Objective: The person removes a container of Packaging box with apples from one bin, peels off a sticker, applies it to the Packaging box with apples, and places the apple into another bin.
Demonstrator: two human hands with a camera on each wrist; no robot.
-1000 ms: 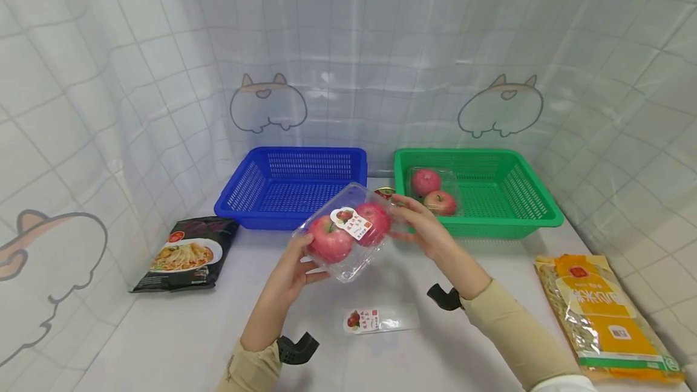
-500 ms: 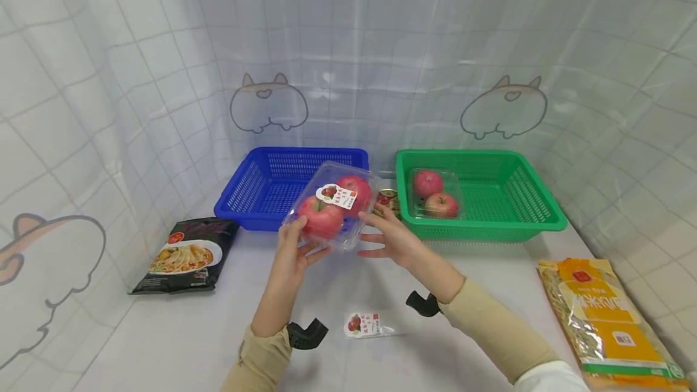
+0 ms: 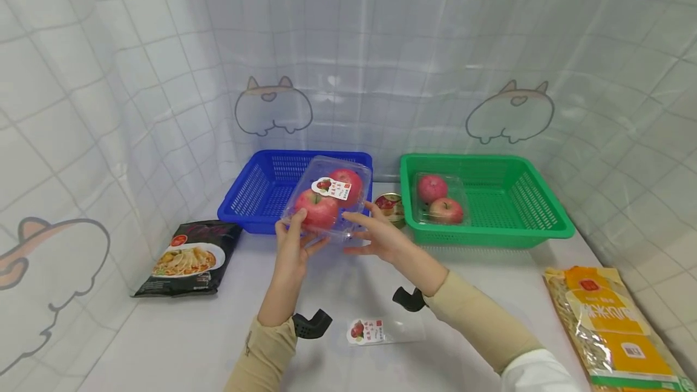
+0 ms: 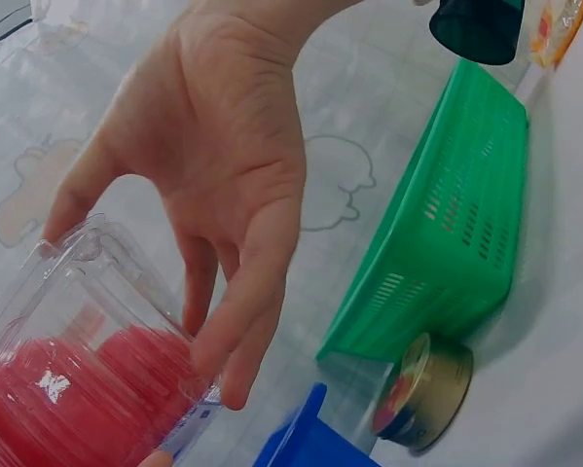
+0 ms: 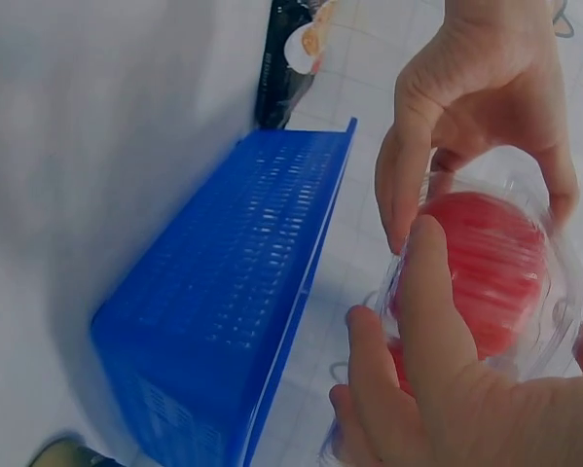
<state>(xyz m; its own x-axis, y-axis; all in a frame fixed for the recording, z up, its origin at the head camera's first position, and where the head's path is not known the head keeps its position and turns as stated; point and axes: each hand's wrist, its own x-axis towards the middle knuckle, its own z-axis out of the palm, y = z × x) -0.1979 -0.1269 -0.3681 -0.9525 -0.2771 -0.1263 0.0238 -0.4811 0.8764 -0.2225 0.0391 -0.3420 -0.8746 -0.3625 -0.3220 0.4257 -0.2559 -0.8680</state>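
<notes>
A clear plastic clamshell of apples (image 3: pixel 331 189) with a white label is held up, tilted, in front of the blue basket (image 3: pixel 250 224). My left hand (image 3: pixel 291 259) grips its near left corner, thumb on top and fingers beneath. At the right side, my right hand (image 3: pixel 386 238) holds the box with spread, bent fingers. The right wrist view has both hands around the clamshell (image 5: pixel 495 272), one at each end. In the left wrist view, the right hand (image 4: pixel 233 165) reaches over the box's side.
A green basket (image 3: pixel 490 236) holds another apple box (image 3: pixel 446 210). Between the baskets stands a can (image 3: pixel 389 207). A black food packet (image 3: pixel 187 259) lies left, a yellow noodle bag (image 3: pixel 610 325) right, and a labelled clear strip (image 3: pixel 376 331) in front.
Both hands have carried the apple clamshell left and away from me, toward the blue basket. The right hand has shifted from the far right corner to the box's near right side.
</notes>
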